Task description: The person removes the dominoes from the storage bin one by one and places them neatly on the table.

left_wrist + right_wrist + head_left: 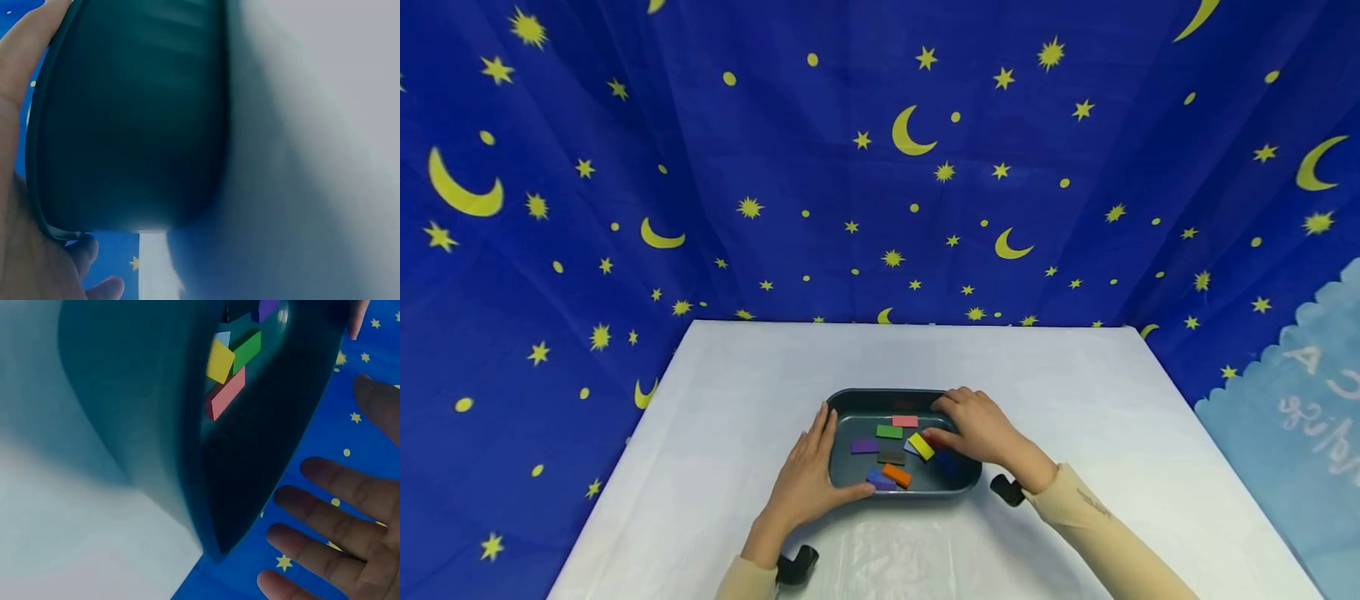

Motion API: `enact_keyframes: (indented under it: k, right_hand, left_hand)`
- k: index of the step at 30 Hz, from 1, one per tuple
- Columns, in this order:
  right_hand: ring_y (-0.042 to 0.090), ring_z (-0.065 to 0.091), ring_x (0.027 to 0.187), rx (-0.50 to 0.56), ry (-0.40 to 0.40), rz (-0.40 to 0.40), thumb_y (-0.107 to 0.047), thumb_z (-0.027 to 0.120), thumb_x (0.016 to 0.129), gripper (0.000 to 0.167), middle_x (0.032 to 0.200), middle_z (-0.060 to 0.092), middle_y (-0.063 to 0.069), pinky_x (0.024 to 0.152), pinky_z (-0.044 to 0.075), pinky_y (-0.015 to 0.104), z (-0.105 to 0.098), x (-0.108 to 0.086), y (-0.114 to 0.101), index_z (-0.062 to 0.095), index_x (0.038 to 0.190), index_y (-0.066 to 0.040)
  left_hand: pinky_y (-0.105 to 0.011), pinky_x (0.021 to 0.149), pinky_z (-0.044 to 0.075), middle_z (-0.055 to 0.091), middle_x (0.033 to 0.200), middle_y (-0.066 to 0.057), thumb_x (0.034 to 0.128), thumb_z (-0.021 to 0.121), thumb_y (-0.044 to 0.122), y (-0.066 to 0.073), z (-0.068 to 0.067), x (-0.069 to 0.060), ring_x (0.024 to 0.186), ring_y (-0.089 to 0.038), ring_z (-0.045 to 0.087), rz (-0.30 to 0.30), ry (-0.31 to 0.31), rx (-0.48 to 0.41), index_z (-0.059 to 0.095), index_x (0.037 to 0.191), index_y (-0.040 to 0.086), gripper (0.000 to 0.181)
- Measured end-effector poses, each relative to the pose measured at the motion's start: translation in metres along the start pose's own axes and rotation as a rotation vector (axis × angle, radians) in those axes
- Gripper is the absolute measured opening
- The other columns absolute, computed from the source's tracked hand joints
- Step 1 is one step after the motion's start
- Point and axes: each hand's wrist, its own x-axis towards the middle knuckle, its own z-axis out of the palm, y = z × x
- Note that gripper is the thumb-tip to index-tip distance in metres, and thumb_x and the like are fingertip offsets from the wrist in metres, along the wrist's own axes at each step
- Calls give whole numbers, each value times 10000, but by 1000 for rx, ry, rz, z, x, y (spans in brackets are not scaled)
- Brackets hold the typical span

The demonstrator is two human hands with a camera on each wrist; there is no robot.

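Cream sleeves (1112, 533) lead to a dark tray (928, 487) of coloured blocks (891, 457).
My head camera puts the tray around the middle of the white table (1037, 375), between the two hands. The left hand (808, 479) rests against its left end, fingers straight, thumb along the near rim. From above, the right hand (981, 425) covers part of the right end, thumb just beside the yellow block (921, 447). Only my right wrist camera shows me that hand's fingers spread loose, holding nothing, against the blue curtain (820, 167). It also catches the pink block (905, 422) and green block (890, 432) at an angle, but hides the orange block (897, 476), which the head view places near the front wall. My left wrist camera gets mostly the tray's outer wall.
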Motion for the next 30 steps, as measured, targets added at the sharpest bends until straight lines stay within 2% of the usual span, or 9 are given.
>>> enact_keyframes:
  k: [3,9,15,19,24,30]
  right_hand:
    - [257,583,908,13,-24,2,-422,670,867,431,1007,644,100,775,474,446,2,5,1,687,1057,-35]
    - [243,602,862,45,-121,37,-414,657,878,417,953,657,81,754,500,417,6,14,-2,704,1029,-28]
    - [217,609,825,78,-242,85,-406,667,873,414,930,667,73,747,512,392,6,24,-3,703,1011,-17]
    - [152,566,708,107,-319,112,-399,668,875,362,819,641,11,684,504,336,8,28,-4,709,957,-48]
    - [127,481,578,191,-419,148,-327,676,885,237,645,540,-35,563,432,291,7,31,-4,668,808,-103]
    - [107,482,585,203,-541,142,-269,687,883,178,673,567,-49,573,435,281,9,35,-1,670,815,-105]
  left_hand:
    - [-539,1066,221,-47,1582,-12,639,596,815,1,1,0,1394,-334,168,-17,15,-45,98,1533,103,1246]
    - [-566,1003,315,-81,1577,44,630,640,786,1,3,-2,1387,-335,195,-68,13,-112,64,1539,159,1246]
    - [-583,872,428,-78,1582,-28,642,719,697,0,8,-4,1308,-423,330,-119,26,-195,54,1543,199,1225]
    - [-618,903,385,11,1576,-111,676,759,612,-1,12,-5,1317,-443,300,-142,37,-284,30,1542,252,1188]
    - [-642,978,282,134,1549,-170,722,753,557,-4,17,-6,1339,-430,259,-146,99,-391,67,1541,257,1110]
    - [-634,1002,252,175,1543,-154,726,779,496,-7,25,-7,1361,-384,237,-150,165,-491,84,1542,217,1108]
